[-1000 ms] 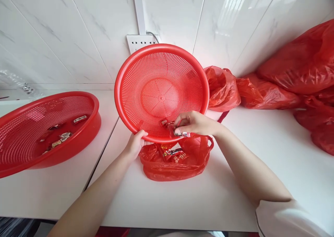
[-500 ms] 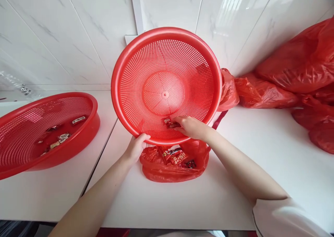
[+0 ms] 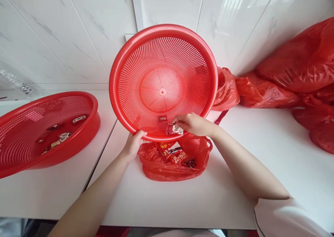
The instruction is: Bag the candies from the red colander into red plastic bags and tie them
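A red plastic colander basket [image 3: 163, 91] stands tilted on its side, its mouth facing me. My left hand [image 3: 134, 144] grips its lower left rim, thumb over the edge. Just inside the lower right rim, my right hand [image 3: 191, 124] pinches a dark red candy packet [image 3: 174, 129] with a pale, black-lettered panel. A smaller red wrapped candy [image 3: 162, 118] lies on the basket's wall, left of those fingers. Under the rim, an open red plastic bag [image 3: 173, 172] holds several packets, among them a red snack packet [image 3: 179, 157].
On the left stands a second red basket [image 3: 90, 125], tilted, with several wrapped sweets inside. Full red plastic bags [image 3: 297, 66] are piled on the right against the tiled wall [image 3: 91, 32]. The white table [image 3: 229, 195] has a dark seam left of centre.
My right hand has drawn the dark red packet toward the rim, so its lettered panel now shows. The basket has shifted slightly left and up, with my left hand still on its rim.
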The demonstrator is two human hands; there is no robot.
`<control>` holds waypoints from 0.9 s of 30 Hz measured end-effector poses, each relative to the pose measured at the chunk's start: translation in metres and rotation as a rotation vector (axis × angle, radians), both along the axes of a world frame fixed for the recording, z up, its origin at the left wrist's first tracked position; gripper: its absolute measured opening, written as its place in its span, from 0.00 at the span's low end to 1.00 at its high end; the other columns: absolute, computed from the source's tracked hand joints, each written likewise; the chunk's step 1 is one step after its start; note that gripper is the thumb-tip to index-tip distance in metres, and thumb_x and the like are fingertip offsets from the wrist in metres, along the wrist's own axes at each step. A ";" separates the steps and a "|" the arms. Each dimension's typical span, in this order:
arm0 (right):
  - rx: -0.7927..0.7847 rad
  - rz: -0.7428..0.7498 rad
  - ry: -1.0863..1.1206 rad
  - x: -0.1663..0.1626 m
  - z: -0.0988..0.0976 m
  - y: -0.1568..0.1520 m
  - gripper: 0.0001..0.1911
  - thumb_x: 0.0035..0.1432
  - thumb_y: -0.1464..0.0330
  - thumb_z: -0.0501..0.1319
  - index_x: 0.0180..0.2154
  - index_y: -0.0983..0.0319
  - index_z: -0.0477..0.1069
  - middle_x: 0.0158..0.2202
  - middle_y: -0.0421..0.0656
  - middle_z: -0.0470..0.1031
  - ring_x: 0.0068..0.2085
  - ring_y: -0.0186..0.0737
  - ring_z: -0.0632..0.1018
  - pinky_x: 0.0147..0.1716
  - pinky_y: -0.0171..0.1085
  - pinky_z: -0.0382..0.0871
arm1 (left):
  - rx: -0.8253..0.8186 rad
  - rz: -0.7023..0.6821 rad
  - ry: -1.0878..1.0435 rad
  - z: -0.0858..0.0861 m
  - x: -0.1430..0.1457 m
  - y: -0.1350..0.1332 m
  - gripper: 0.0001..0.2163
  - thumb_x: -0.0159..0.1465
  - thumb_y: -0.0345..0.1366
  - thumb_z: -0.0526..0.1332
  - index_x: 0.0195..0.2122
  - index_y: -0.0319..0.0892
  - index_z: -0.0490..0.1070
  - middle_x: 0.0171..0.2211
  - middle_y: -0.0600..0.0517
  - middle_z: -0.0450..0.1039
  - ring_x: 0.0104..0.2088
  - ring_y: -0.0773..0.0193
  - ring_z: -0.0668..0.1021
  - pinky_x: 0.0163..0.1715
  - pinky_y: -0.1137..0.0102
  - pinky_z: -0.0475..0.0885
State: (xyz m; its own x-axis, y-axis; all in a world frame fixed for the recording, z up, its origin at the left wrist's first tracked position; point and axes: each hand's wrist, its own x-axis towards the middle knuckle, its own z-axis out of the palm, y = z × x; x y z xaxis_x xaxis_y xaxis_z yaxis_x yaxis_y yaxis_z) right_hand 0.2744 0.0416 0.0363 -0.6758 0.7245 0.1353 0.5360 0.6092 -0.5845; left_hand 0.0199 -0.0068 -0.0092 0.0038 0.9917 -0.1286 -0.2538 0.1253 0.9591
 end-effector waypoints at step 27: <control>0.094 0.071 -0.077 -0.017 -0.028 0.002 0.12 0.63 0.69 0.56 0.47 0.63 0.72 0.45 0.49 0.76 0.44 0.41 0.77 0.45 0.39 0.70 | -0.066 -0.109 0.011 0.001 0.012 -0.013 0.06 0.53 0.34 0.62 0.30 0.38 0.72 0.35 0.48 0.76 0.40 0.53 0.78 0.38 0.58 0.77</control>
